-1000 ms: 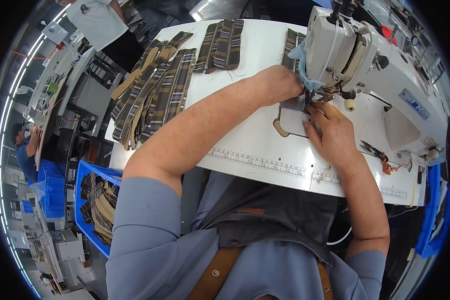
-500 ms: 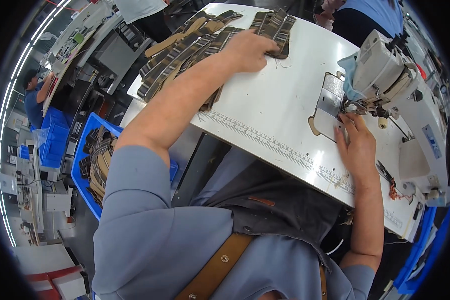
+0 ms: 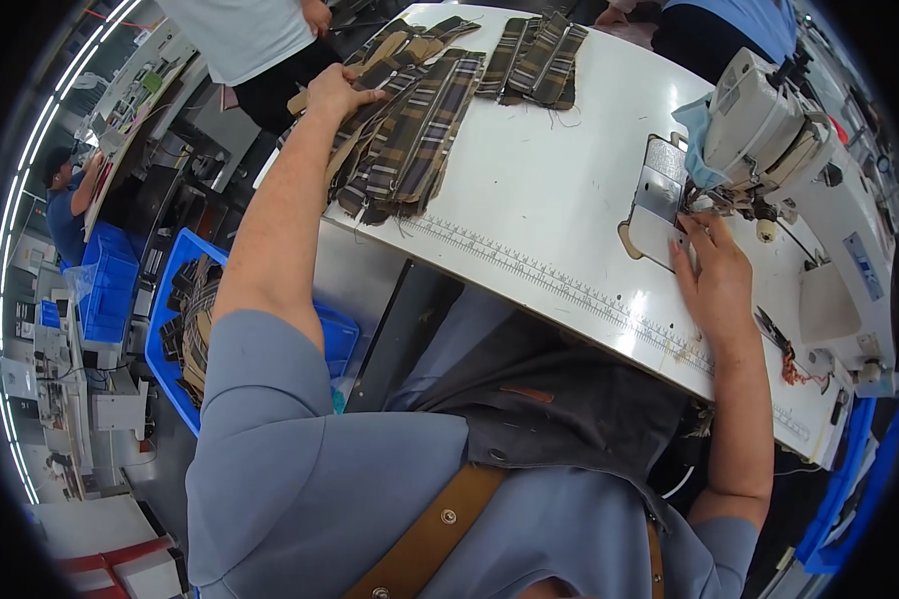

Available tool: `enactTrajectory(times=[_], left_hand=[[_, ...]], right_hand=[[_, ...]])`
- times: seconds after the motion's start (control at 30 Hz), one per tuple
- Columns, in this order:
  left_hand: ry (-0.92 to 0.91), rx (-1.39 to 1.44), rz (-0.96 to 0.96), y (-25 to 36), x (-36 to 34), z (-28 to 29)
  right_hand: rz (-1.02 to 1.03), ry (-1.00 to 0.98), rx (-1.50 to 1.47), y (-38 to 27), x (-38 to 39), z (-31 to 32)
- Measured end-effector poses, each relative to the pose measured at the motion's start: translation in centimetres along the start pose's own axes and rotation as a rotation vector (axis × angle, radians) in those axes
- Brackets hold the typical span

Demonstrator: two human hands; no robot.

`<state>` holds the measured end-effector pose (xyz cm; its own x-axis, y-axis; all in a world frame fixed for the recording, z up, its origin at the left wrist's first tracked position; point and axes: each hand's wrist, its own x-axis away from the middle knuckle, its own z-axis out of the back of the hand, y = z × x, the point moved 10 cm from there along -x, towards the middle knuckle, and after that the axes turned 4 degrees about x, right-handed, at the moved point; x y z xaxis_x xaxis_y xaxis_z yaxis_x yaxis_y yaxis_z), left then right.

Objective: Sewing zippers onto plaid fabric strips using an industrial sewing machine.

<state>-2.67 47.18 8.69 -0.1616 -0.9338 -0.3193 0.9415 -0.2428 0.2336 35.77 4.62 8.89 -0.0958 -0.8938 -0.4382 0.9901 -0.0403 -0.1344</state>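
My left hand (image 3: 333,97) is closed on the far-left edge of a pile of plaid fabric pieces (image 3: 410,150), brown, black and white with tan strips among them. The thumb lies over the pile, while the other fingers are partly hidden. A smaller stack of plaid pieces (image 3: 537,62) lies apart, right of the pile, loose threads at its near edge. My right hand (image 3: 714,275) rests on the sewing machine's bed with thumb and fingers apart. Its fingertips are beside the needle area of the white sewing machine (image 3: 769,130); nothing shows in them.
A metal plate (image 3: 659,180) is set into the white table (image 3: 539,200), and a ruler strip (image 3: 549,285) runs along the near edge. Thread snips (image 3: 769,324) lie right of my right wrist. A blue bin (image 3: 160,339) holds more plaid pieces. A person in white (image 3: 240,40) stands behind the table.
My left hand has left the smaller stack and moved left to the pile. The pile's left side has shifted right and toward me. My right hand has stayed by the needle.
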Motion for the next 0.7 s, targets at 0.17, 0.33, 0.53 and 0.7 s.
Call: enactTrajectory(times=[0.17,0.33,0.53,0.7], left_hand=[[-0.180,0.023,-0.031,2.4,0.1,0.4],[-0.386,0.769,-0.239,4.6,1.0,5.4],[-0.679,1.082,-0.512,23.3,15.7,13.1],[-1.007,1.245,-0.478,31.4,24.8,7.1]], right_hand=[[0.028,0.021,0.022,0.0,0.2,0.1],[0.070,0.052,0.006,-0.7,0.2,0.3],[0.109,0.076,-0.066,-0.1,0.8,0.2],[-0.069,-0.114,-1.003,0.7,0.3,0.0]])
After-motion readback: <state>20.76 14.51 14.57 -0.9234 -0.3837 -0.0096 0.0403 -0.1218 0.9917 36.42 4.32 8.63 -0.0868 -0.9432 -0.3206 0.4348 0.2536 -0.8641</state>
